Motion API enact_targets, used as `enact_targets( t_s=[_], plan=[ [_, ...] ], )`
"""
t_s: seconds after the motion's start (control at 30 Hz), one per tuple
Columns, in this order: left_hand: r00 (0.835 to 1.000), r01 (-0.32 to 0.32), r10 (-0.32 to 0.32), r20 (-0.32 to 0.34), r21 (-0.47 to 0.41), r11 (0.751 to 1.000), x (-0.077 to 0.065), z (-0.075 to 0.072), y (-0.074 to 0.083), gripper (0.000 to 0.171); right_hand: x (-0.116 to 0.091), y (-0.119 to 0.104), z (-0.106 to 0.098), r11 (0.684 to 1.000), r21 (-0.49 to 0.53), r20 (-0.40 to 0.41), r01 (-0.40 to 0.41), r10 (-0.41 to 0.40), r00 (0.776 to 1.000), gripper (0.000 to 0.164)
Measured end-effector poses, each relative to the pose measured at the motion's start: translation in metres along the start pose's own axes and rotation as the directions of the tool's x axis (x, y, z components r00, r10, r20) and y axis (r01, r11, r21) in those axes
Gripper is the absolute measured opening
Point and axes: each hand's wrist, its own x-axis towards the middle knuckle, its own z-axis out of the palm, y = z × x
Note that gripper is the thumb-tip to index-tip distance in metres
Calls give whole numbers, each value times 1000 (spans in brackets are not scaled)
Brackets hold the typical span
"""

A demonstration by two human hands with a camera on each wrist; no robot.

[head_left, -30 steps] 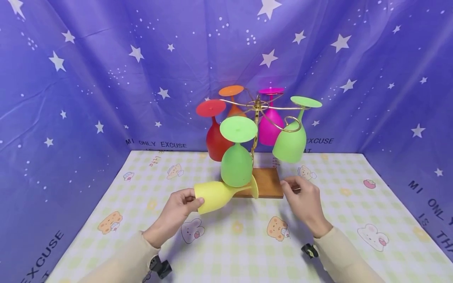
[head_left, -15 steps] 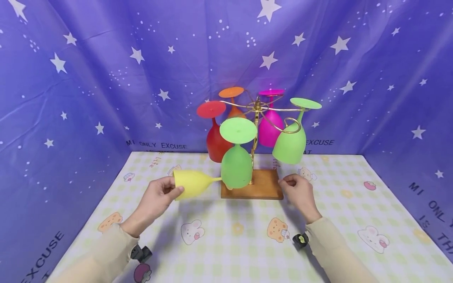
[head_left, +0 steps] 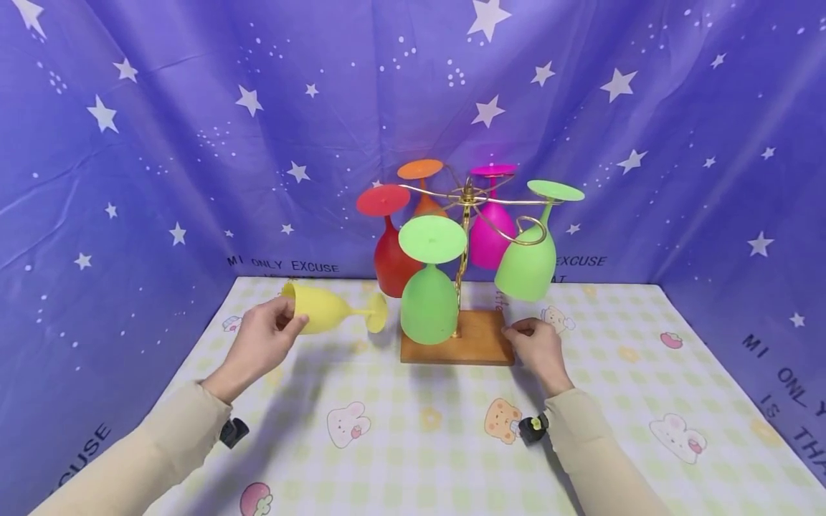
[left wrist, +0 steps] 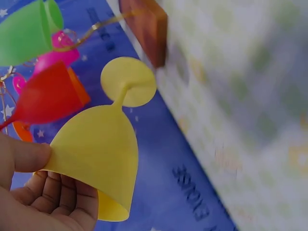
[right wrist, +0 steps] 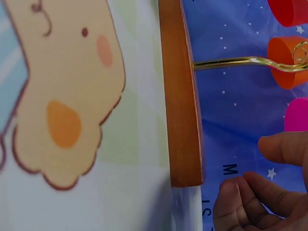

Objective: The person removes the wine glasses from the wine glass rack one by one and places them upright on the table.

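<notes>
My left hand pinches a yellow plastic wine glass by its rim, left of the rack. The glass lies sideways in the air, foot pointing right. In the left wrist view, the thumb is outside the bowl and the curled fingers are at its mouth. My right hand is by the right end of the wooden base, fingers loosely bent. The right wrist view shows a gap between its thumb and fingers, with the base corner close beside them.
Upside-down glasses hang from the gold wire rack: red, orange, magenta, and two green, one in front and one at right. One wire loop holds no glass. A starry blue curtain surrounds the checked tablecloth.
My left hand has carried the yellow glass left and away from the rack, out from under the front green glass. My right hand has stayed by the base, shifting slightly left.
</notes>
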Motion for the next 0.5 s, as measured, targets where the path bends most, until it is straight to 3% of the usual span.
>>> enact_targets(
  t_s=[0.27,0.5],
  plan=[
    [986,-129,145,-85,164,978,19,-7,-11,24,2,6,-1,999,32,33,-44,43,999,33],
    [959,-224,266,-99,314,923,33,-9,-24,6,4,7,2,997,22,50,-72,71,996,34]
  ],
)
